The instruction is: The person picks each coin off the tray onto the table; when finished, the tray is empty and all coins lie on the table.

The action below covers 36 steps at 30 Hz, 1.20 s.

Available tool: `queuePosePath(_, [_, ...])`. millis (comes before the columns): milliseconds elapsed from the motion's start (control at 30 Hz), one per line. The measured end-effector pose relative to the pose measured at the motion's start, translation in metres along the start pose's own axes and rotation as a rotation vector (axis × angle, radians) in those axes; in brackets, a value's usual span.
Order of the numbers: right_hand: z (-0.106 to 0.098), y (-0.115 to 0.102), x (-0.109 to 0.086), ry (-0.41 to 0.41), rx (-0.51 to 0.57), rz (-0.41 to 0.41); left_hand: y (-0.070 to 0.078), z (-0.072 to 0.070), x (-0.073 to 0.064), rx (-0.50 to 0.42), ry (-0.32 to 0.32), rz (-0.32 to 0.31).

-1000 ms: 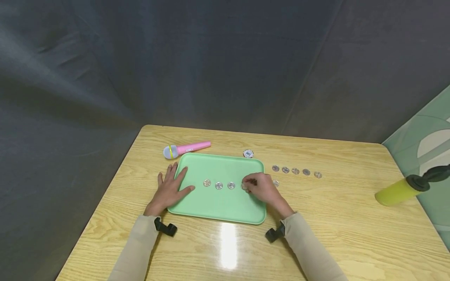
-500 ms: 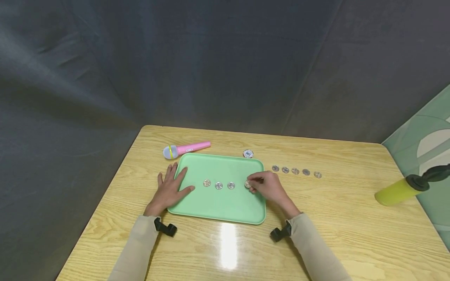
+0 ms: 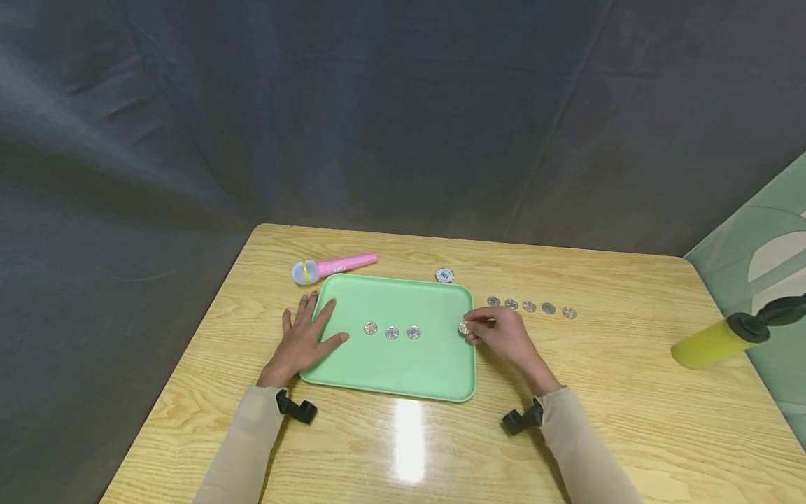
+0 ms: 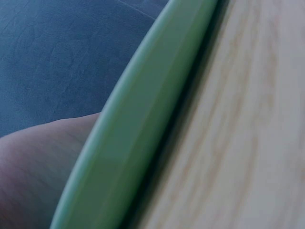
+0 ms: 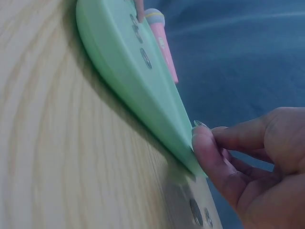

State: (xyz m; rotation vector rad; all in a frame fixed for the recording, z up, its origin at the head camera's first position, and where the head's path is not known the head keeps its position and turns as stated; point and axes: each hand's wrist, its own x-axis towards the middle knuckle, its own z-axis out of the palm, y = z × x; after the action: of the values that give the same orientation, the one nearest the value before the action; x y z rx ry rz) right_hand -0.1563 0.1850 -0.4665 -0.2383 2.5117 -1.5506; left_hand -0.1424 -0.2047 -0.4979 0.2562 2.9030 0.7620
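A light green tray lies on the table with 3 silvery coins in a row on it, one of them a coin near the middle. My left hand rests on the tray's left side with fingers spread; in the left wrist view part of that hand shows behind the tray wall. At the tray's right rim my right hand pinches another coin between thumb and fingers. The right wrist view shows this coin at the tips of the right hand.
Beyond the tray lie a pink toy microphone and a poker chip. A row of several coins runs right of the tray, just past my right hand. A yellow-green bottle with a dark lid stands near the right edge.
My right hand has moved right with the pinched coin, from the coin row on the tray to the tray's right rim. The left hand has stayed put.
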Motion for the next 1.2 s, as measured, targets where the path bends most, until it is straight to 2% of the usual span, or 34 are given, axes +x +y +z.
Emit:
queuePosePath(433, [-0.030,0.018,-0.011,0.056,-0.003,0.003,-0.001,0.001,0.001,0.017,-0.007,0.002])
queuePosePath(833, [-0.050,0.039,-0.017,0.095,-0.133,0.027,-0.002,0.001,0.001,0.004,-0.003,0.006])
queuePosePath(1200, [-0.059,0.042,-0.019,0.111,-0.174,0.041,-0.002,0.001,0.001,0.007,0.004,0.009])
